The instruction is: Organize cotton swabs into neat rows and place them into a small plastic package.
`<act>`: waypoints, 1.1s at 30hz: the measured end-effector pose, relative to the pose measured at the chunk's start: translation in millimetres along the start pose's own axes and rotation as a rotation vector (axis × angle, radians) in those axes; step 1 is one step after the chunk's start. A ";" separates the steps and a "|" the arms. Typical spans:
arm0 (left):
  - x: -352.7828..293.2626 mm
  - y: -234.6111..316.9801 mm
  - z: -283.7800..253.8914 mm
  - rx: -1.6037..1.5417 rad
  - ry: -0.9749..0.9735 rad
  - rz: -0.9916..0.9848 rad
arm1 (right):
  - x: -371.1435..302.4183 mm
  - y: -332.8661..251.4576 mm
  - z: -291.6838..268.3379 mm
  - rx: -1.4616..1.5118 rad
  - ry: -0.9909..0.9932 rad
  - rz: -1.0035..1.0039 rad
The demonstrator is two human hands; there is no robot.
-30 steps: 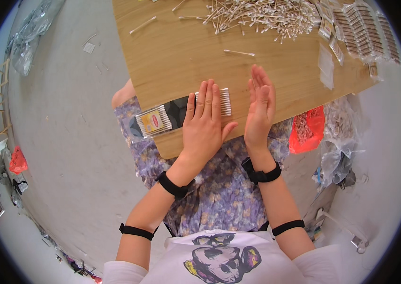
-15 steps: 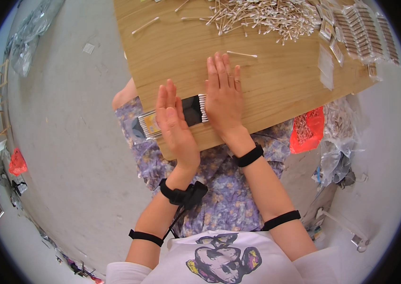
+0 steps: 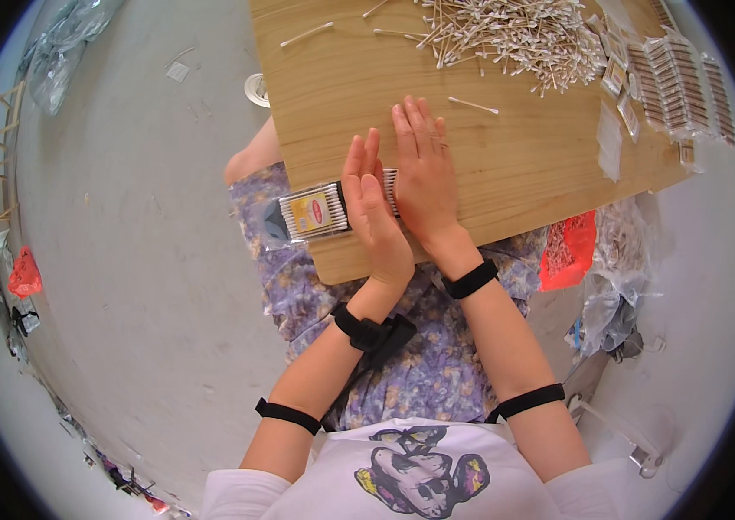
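My left hand (image 3: 374, 215) stands on edge on the table near its front left corner, fingers stretched out. Beside it, my right hand (image 3: 426, 178) rests with straight fingers, open. In the narrow gap between them shows a row of cotton swabs (image 3: 392, 186), partly covered by both hands. Left of my left hand lies a clear packet of cotton swabs (image 3: 329, 224) with a yellow label; its outer end reaches past the table's edge. A dark strip shows between packet and hand. One loose cotton swab (image 3: 473, 106) lies beyond my right fingertips.
A large heap of loose cotton swabs (image 3: 515, 39) covers the far part of the wooden table (image 3: 523, 165). Stacked swab packs (image 3: 671, 87) stand at the far right, with clear film (image 3: 609, 143) nearby. A red bag (image 3: 568, 251) sits below the right edge.
My left hand has shifted right, closer to my right hand, narrowing the gap. It has uncovered the labelled packet. The whole view has also shifted slightly.
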State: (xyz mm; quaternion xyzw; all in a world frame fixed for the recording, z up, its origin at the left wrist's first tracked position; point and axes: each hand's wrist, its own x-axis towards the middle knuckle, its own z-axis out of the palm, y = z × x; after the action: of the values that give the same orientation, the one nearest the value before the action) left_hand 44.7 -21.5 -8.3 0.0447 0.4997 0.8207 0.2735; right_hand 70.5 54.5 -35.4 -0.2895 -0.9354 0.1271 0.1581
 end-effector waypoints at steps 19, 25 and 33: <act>27.6 88.9 -72.1 0.586 -0.026 0.236 | 1.6 1.2 -1.9 -0.060 -0.015 -0.025; 41.0 66.6 -119.3 1.091 0.092 -0.015 | 4.2 -32.9 12.8 -0.007 -0.026 -0.097; 43.5 48.2 -102.7 1.237 0.147 -0.037 | 5.6 -38.8 16.7 -0.042 -0.015 -0.090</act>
State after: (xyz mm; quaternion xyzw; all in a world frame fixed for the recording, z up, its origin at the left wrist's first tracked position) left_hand -47.2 -98.8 -27.3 0.1296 0.9007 0.3755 0.1760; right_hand 40.5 24.3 -36.7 -0.2497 -0.9510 0.1025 0.1506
